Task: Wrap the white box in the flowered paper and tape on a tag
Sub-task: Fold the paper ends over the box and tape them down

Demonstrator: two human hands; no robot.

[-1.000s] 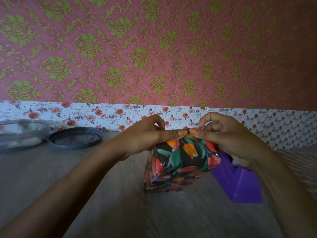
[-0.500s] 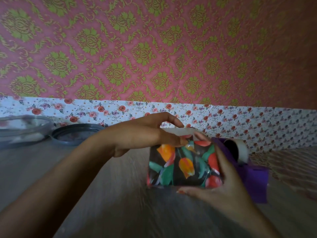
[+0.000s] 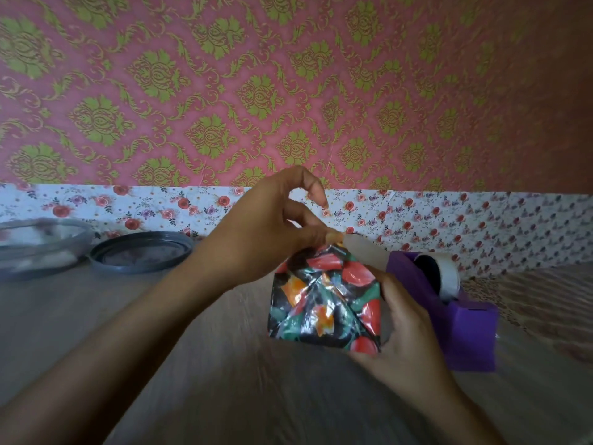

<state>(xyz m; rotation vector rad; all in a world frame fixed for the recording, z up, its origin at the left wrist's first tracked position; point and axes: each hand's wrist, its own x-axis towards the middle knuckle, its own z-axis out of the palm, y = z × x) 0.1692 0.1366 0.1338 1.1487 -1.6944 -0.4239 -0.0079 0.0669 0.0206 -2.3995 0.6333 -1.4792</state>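
Far left, a clear tub (image 3: 35, 245) and dark lid (image 3: 141, 252) sit idle on the surface (image 3: 192, 364). Centre: the left hand (image 3: 266, 239) pinches the flowered paper (image 3: 327, 255) at the top edge, likely holding that fold shut. The wrapped box (image 3: 324, 303) is tipped toward us, and the right hand (image 3: 407, 332) has its fingers curled round the right side to steady it. The purple tape dispenser (image 3: 455, 322) waits just beside.

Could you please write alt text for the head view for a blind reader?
A person's left hand pinches the flowered paper at the top of the wrapped box, while the right hand holds the box's right side over a wooden table. A purple tape dispenser stands beside it.
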